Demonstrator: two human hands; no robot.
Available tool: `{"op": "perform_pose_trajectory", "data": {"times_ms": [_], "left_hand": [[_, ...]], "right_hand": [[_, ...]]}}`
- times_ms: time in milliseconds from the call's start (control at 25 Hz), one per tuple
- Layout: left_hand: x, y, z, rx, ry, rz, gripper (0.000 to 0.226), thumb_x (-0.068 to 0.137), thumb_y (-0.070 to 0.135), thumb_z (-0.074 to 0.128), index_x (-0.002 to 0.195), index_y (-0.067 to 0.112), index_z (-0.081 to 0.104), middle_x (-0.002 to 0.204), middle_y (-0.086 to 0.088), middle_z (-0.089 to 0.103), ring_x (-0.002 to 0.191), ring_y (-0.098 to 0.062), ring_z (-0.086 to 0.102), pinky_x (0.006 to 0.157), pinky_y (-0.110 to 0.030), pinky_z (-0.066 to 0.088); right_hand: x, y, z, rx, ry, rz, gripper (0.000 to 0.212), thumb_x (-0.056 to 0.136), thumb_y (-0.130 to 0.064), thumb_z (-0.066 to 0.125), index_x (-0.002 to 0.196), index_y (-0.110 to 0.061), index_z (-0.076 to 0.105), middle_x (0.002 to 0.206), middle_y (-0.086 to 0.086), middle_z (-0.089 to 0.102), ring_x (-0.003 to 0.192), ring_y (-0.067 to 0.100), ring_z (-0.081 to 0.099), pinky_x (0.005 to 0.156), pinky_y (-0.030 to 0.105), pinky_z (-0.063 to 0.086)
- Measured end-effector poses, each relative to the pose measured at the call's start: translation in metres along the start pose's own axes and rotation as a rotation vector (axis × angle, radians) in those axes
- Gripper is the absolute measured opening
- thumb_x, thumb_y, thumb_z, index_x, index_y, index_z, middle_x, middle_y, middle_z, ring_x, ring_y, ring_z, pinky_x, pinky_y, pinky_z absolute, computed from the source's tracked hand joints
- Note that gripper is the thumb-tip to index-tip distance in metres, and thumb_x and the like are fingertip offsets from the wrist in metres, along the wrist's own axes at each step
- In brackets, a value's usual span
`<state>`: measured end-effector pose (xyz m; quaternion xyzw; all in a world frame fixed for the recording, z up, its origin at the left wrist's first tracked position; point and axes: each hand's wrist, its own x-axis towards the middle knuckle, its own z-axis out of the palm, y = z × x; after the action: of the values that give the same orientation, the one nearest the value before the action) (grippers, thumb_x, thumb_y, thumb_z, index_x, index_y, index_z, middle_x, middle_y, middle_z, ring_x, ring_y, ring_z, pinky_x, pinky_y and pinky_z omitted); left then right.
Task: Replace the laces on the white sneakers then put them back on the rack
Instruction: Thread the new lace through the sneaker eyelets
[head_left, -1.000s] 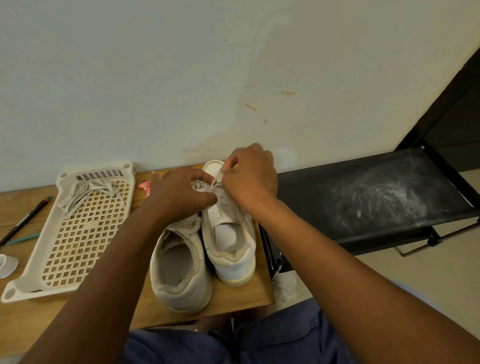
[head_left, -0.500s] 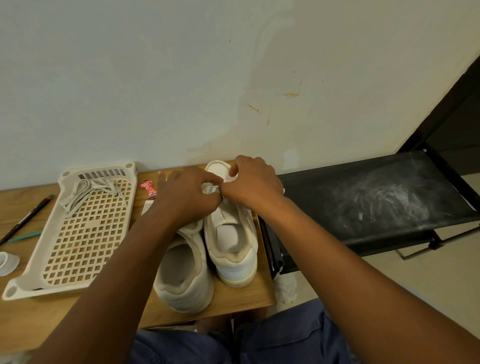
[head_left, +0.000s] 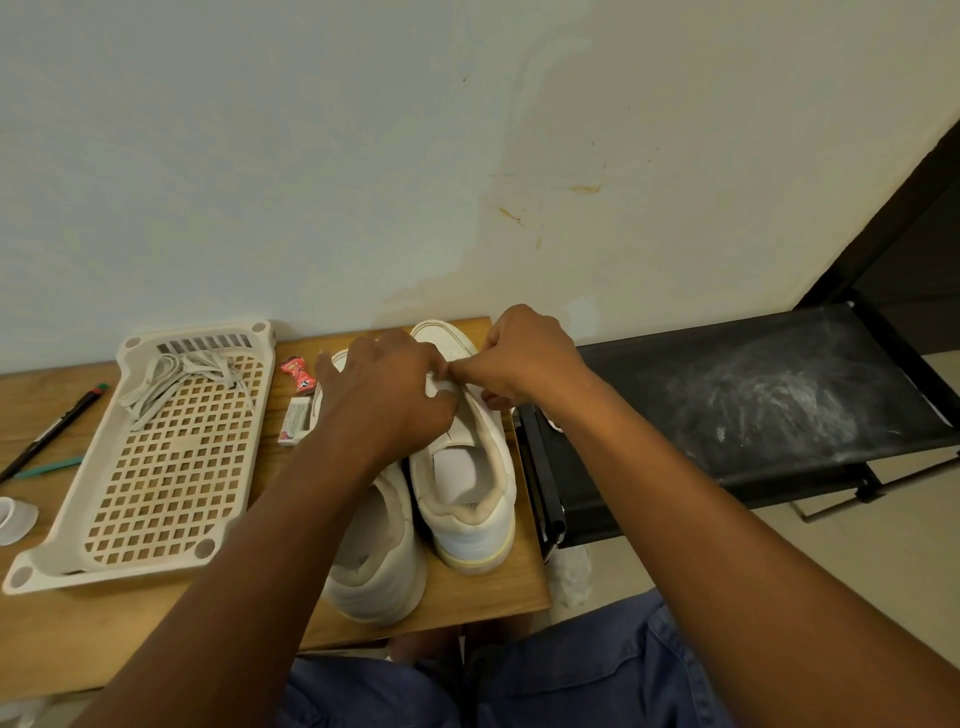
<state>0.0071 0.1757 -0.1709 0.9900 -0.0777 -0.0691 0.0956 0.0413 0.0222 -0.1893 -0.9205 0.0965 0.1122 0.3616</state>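
Two white sneakers stand side by side on the wooden table (head_left: 467, 592), heels toward me: the left sneaker (head_left: 379, 561) and the right sneaker (head_left: 467, 499). My left hand (head_left: 389, 395) and my right hand (head_left: 524, 364) meet over the right sneaker's tongue, fingertips pinched together at the lace area. The lace itself is hidden under my fingers. A loose pale lace (head_left: 176, 379) lies in the white perforated tray (head_left: 156, 561) to the left. The black shoe rack shelf (head_left: 753, 405) stands to the right of the table.
A red wrapper (head_left: 297, 375) and a small white box (head_left: 296, 422) lie between tray and sneakers. A black pen (head_left: 52, 431) and a teal stick (head_left: 49, 467) lie at far left, near a white cap (head_left: 13, 517). The wall is close behind.
Both hands have dropped lower onto the right sneaker's tongue and drawn together. The left hand has shifted right, uncovering the toe of the left sneaker and the small white box.
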Motion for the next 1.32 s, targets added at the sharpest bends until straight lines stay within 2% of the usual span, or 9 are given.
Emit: {"op": "perform_pose_trajectory", "data": {"times_ms": [320,440,600,720,920,1040,1160,1240,1320], "left_hand": [[0.007,-0.002,0.007,-0.06,-0.039,-0.05,0.041,0.078,0.065,0.073,0.107,0.038,0.062,0.138,-0.002,0.049,0.127,-0.026,0.05,0.107,-0.053,0.044],[0.007,-0.001,0.007,-0.114,0.024,-0.026,0.036,0.073,0.062,0.079,0.083,0.033,0.06,0.119,-0.001,0.054,0.108,-0.023,0.056,0.096,-0.046,0.05],[0.003,0.003,0.009,-0.128,0.219,0.078,0.045,0.069,0.051,0.082,0.054,0.025,0.048,0.08,0.01,0.056,0.081,-0.019,0.055,0.075,-0.038,0.044],[0.003,0.002,0.01,-0.147,0.314,0.033,0.034,0.073,0.046,0.078,0.06,0.027,0.053,0.071,0.011,0.06,0.082,-0.021,0.058,0.081,-0.044,0.05],[0.005,0.003,0.014,-0.16,0.31,-0.032,0.019,0.079,0.047,0.073,0.094,0.036,0.077,0.097,0.008,0.074,0.099,-0.025,0.064,0.089,-0.046,0.053],[0.005,0.007,0.013,-0.125,0.326,-0.04,0.01,0.08,0.036,0.072,0.087,0.033,0.079,0.095,0.005,0.074,0.096,-0.027,0.065,0.084,-0.044,0.052],[0.003,0.009,0.012,-0.16,0.315,-0.078,0.009,0.077,0.029,0.068,0.081,0.032,0.076,0.093,0.007,0.071,0.096,-0.026,0.061,0.085,-0.042,0.046],[0.001,0.008,0.006,-0.35,0.304,-0.105,0.013,0.072,0.028,0.061,0.075,0.033,0.073,0.093,0.009,0.07,0.095,-0.022,0.062,0.087,-0.043,0.049],[0.004,0.005,-0.01,-0.777,0.327,-0.209,0.014,0.081,0.023,0.058,0.08,0.029,0.07,0.09,0.008,0.071,0.092,-0.017,0.066,0.09,-0.043,0.055]], "right_hand": [[-0.003,-0.001,-0.003,-0.093,0.014,-0.029,0.025,0.081,-0.028,0.077,0.093,-0.009,0.065,0.089,0.009,0.071,0.088,0.028,0.073,0.075,0.033,0.06],[-0.003,-0.001,-0.003,-0.101,0.015,-0.037,0.02,0.085,-0.024,0.074,0.09,-0.012,0.06,0.088,0.009,0.067,0.09,0.029,0.071,0.069,0.032,0.053],[-0.002,0.0,-0.003,-0.071,0.004,-0.018,0.022,0.085,-0.023,0.075,0.099,-0.011,0.063,0.096,0.01,0.071,0.091,0.029,0.072,0.082,0.038,0.061],[-0.002,0.0,-0.002,-0.07,0.005,-0.021,0.021,0.083,-0.023,0.074,0.097,-0.01,0.065,0.093,0.011,0.071,0.088,0.03,0.072,0.075,0.034,0.06],[-0.001,0.001,-0.001,-0.092,0.007,-0.057,0.026,0.086,-0.03,0.076,0.1,-0.011,0.066,0.095,0.01,0.072,0.091,0.029,0.072,0.081,0.038,0.061],[-0.002,0.0,0.0,-0.1,0.009,-0.066,0.027,0.087,-0.032,0.076,0.099,-0.011,0.065,0.095,0.009,0.072,0.091,0.029,0.072,0.083,0.039,0.061],[-0.003,0.001,-0.001,-0.109,0.012,-0.072,0.026,0.087,-0.032,0.076,0.096,-0.012,0.062,0.091,0.006,0.067,0.091,0.027,0.069,0.069,0.031,0.052],[-0.004,0.001,-0.001,-0.111,0.021,-0.068,0.024,0.086,-0.029,0.076,0.094,-0.011,0.061,0.087,0.006,0.065,0.09,0.027,0.068,0.062,0.028,0.045],[-0.004,0.001,-0.001,-0.108,0.025,-0.067,0.022,0.086,-0.026,0.076,0.092,-0.011,0.062,0.087,0.006,0.066,0.088,0.027,0.068,0.063,0.029,0.045]]}}
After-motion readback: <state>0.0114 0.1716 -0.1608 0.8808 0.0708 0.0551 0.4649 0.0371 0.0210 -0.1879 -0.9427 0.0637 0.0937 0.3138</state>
